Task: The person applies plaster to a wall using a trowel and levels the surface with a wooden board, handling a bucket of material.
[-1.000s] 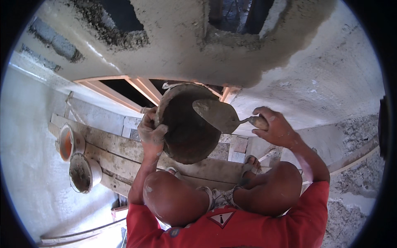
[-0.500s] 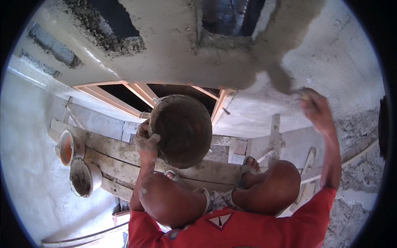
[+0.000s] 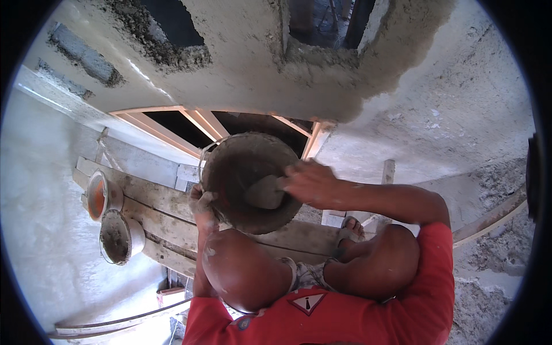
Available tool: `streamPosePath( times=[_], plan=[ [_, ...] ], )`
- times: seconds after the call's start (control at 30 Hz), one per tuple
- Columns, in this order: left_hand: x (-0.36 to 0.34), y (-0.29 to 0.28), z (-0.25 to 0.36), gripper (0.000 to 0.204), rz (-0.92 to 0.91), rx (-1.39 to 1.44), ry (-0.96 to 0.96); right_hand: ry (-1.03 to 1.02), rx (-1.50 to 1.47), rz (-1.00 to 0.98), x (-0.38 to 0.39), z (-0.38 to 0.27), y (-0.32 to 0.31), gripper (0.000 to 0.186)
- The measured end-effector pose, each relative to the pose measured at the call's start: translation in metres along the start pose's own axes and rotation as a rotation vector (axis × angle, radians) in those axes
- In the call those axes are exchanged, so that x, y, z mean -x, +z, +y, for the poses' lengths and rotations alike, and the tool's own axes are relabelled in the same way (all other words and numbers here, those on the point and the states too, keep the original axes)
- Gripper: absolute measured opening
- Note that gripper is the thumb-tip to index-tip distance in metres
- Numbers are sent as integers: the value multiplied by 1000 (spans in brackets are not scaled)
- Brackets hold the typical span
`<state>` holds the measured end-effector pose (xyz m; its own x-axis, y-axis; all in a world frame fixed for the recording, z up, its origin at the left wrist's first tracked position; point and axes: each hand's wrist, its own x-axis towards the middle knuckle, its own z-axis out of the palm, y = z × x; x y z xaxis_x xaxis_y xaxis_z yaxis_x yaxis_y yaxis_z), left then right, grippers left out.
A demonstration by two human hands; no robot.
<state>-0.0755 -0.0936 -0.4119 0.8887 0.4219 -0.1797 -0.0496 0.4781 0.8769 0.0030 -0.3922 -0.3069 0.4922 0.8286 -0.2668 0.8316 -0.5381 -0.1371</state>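
My left hand (image 3: 202, 204) grips the rim of a round mortar-caked pan (image 3: 230, 167) and holds it up in front of my knees. My right hand (image 3: 310, 183) holds a trowel (image 3: 263, 192) with its blade down inside the pan. Just above the pan is a freshly plastered wall (image 3: 253, 63) with wet grey mortar around two dark openings. I squat on wooden planks (image 3: 155, 198), my bare knees and a red shirt showing below.
An orange bucket (image 3: 96, 196) and a mortar-coated bucket (image 3: 118, 237) stand on the planks at the left. A wooden window frame (image 3: 190, 123) lies below the plastered wall. Rough grey wall surfaces lie right and left; one sandalled foot (image 3: 351, 227) rests on the plank.
My right hand came down from the wall at the upper right and put the trowel into the pan. The pan has stayed in my left hand.
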Motion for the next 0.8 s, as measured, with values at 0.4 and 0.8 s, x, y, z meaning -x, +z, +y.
streamPosePath(
  times=[0.4, 0.8],
  plan=[
    [20, -47, -43, 26, 29, 159, -277, 709, 248, 1118, 205, 41, -118, 39],
    [-27, -110, -90, 33, 443, -74, -122, 1740, 820, 1286, 486, 107, -203, 92]
  ],
)
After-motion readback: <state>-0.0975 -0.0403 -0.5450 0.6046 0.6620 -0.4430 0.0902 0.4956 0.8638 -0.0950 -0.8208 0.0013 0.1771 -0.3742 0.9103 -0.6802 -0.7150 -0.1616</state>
